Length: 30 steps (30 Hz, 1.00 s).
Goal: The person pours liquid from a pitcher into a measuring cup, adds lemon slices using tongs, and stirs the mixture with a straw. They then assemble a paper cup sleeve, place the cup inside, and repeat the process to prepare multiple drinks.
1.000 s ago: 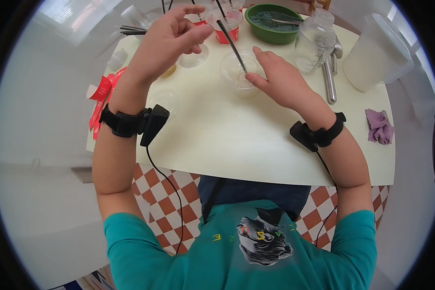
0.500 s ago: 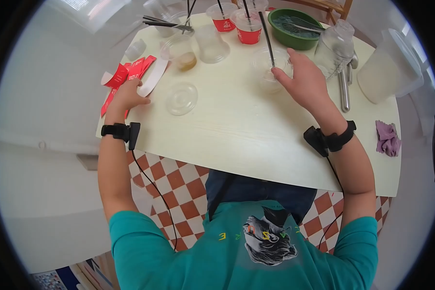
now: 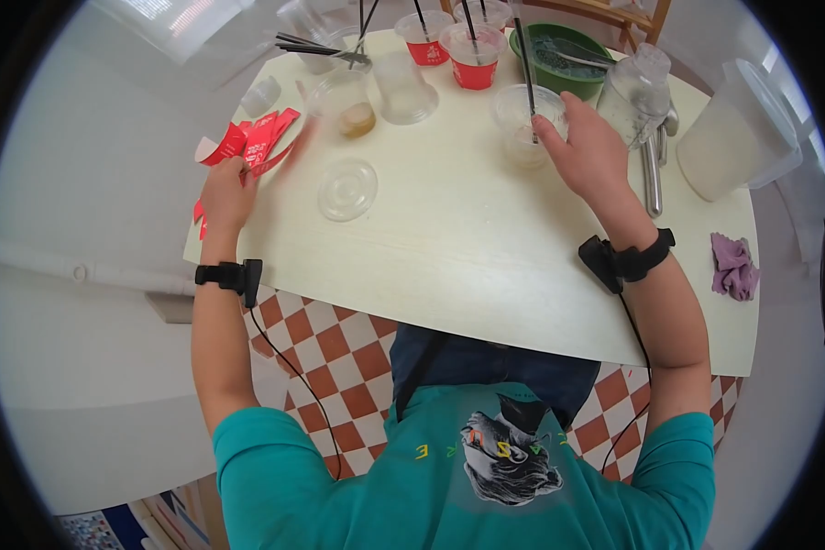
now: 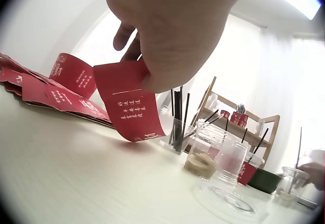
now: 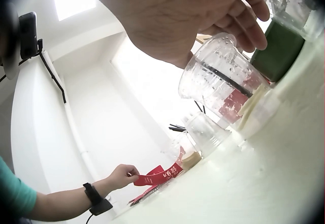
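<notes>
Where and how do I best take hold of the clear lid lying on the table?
Probably pinch the clear lid by opposite sides of its round rim, from above on the near side. It lies flat, so the rim is the part within easy reach; bare table lies on the near side, while the cup with tan contents stands beyond it.

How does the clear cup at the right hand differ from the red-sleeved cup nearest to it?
The clear cup has no sleeve; the red-sleeved cup wears a red band with white print. The clear cup is at the right hand; the red-sleeved cup has no hand on it. Both contain a black straw.
</notes>
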{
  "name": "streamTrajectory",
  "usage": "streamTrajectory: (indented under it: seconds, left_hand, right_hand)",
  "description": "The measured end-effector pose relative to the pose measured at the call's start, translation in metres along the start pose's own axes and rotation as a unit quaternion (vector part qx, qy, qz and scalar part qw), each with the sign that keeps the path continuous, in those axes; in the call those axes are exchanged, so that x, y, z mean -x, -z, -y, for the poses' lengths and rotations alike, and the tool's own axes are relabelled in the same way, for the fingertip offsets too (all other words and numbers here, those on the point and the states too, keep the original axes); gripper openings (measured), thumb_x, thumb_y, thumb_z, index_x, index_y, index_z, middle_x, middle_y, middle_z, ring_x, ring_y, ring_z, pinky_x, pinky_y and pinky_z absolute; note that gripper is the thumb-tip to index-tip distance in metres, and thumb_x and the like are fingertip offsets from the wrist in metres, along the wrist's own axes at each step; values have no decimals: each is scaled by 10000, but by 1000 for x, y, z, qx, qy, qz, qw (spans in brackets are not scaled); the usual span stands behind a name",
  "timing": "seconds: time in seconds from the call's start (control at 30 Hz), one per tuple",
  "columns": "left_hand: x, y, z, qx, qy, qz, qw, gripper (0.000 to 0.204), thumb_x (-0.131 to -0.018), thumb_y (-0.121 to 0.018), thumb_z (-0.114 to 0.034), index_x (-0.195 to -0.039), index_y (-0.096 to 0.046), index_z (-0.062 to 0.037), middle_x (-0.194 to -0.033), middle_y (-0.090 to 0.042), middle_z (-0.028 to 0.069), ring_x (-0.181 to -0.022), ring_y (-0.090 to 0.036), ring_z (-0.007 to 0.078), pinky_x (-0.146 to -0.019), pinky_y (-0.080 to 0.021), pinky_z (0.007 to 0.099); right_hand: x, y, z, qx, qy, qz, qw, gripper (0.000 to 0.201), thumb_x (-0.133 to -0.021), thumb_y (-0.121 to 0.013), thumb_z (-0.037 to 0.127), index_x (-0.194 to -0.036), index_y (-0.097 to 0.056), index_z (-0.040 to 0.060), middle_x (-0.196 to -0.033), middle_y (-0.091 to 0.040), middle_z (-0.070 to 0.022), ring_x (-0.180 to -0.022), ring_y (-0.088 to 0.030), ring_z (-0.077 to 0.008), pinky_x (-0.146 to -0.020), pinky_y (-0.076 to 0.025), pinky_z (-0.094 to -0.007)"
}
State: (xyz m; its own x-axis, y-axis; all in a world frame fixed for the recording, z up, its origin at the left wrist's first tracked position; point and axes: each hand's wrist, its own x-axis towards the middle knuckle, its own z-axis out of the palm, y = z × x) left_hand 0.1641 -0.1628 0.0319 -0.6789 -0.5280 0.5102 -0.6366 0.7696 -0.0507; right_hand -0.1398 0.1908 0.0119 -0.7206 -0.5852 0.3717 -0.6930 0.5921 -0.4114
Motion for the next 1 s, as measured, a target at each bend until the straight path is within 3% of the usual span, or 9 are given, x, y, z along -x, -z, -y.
streamTrajectory:
  seconds: [0.2, 0.47, 0.6, 0.67, 0.7, 0.77, 0.9, 0.93, 1.0]
  left_hand:
    - [-18, 38, 6, 132, 118, -105, 979, 133, -834, -649, -146, -898, -659, -30, -839, -675, 102, -744, -642, 204, -695, -495, 312]
    - [-16, 96, -77, 456, 55, -200, 865, 103, -836, -643, -35, -911, -639, 35, -829, -656, 84, -767, -610, 126, -692, -486, 253]
    - [-4, 125, -142, 619, -108, -172, 759, 77, -802, -614, 42, -878, -613, 29, -844, -646, 106, -795, -603, 148, -708, -485, 256]
    - [-1, 131, -173, 637, -179, -132, 738, 89, -781, -609, 64, -858, -608, 21, -841, -645, 106, -801, -603, 154, -720, -481, 256]
    - [0, 130, -187, 641, -243, -91, 722, 108, -760, -605, 87, -839, -604, 12, -837, -643, 106, -807, -604, 160, -733, -477, 256]
    - [-6, 124, -212, 655, -274, -44, 703, 124, -738, -616, 97, -822, -608, 6, -831, -643, 111, -809, -608, 165, -753, -477, 258]
    - [-31, 105, -242, 662, -373, 36, 649, 281, -717, -643, 104, -975, -600, 2, -914, -639, 119, -858, -608, 171, -771, -476, 264]
    - [-33, 105, -255, 662, -377, 39, 647, 281, -717, -643, 104, -975, -600, 2, -914, -639, 119, -858, -608, 171, -771, -476, 264]
    - [-34, 104, -285, 820, -125, -39, 557, 492, -745, -675, 82, -1194, -494, -1, -1044, -612, 113, -940, -589, 172, -769, -470, 275]
  right_hand:
    - [2, 11, 4, 26, 9, -43, 999, 567, -890, -564, 435, -1224, -519, -21, -1059, -632, -169, -990, -603, -322, -792, -493, -432]
    - [5, 41, 16, -125, 39, -75, 989, 514, -883, -609, 385, -1179, -570, -34, -1008, -651, -153, -886, -624, -248, -757, -495, -370]
    - [13, 57, 25, -462, 47, 34, 885, 608, -913, -582, 426, -1286, -500, -46, -1005, -644, -116, -888, -608, -197, -783, -473, -301]
    - [15, 60, 26, -673, 26, 106, 731, 691, -901, -517, 538, -1352, -446, 19, -1124, -617, -125, -933, -603, -183, -822, -470, -293]
    - [16, 67, 27, -667, 22, 97, 739, 691, -901, -517, 538, -1352, -446, 19, -1124, -617, -125, -933, -603, -183, -822, -470, -293]
    - [17, 83, 29, -791, 18, 85, 606, 753, -879, -520, 551, -1386, -380, 12, -1163, -578, -154, -975, -592, -185, -846, -478, -333]
    - [2, 95, -11, -831, 78, 66, 547, 474, -872, -599, 302, -1212, -474, -5, -1026, -594, -143, -914, -608, -225, -831, -486, -356]
    - [0, 97, -14, -831, 78, 61, 548, 474, -872, -599, 302, -1212, -474, -5, -1026, -594, -143, -914, -608, -225, -831, -486, -356]
    - [-3, 101, -14, -903, 109, 38, 413, 458, -848, -640, 280, -1173, -487, -3, -997, -592, -139, -887, -607, -229, -838, -499, -379]
